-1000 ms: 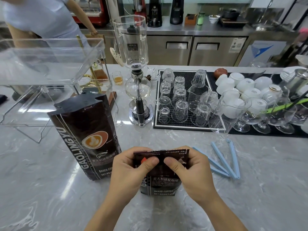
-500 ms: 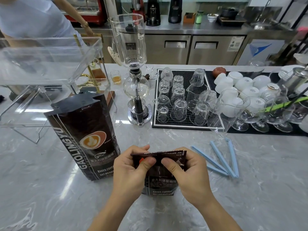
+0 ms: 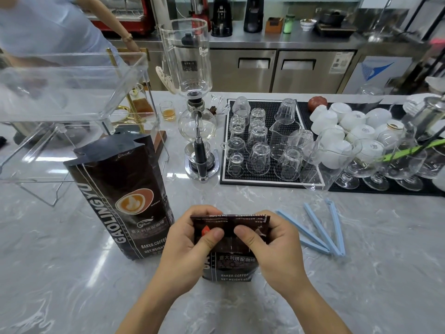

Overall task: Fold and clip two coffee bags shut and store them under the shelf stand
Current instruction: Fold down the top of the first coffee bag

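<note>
A small dark coffee bag (image 3: pixel 231 259) stands on the marble counter near me, its top folded down. My left hand (image 3: pixel 190 239) pinches the fold's left half and my right hand (image 3: pixel 272 242) pinches its right half, thumbs on the front. A taller dark coffee bag (image 3: pixel 118 196) with an unfolded top stands upright to the left. Two light blue bag clips (image 3: pixel 320 227) lie hinged open on the counter to the right of my hands. The clear acrylic shelf stand (image 3: pixel 72 92) rises at the far left.
A glass siphon brewer (image 3: pixel 192 97) stands behind the bags. A black mat with upturned glasses (image 3: pixel 260 145), white cups (image 3: pixel 349 121) and stemmed glasses (image 3: pixel 385 165) fill the back right. A person in a pale shirt (image 3: pixel 48 27) stands beyond the shelf stand.
The folded top of the small bag has been rolled slightly lower between my fingers. The hands stay in the same place; the view has shifted a little.
</note>
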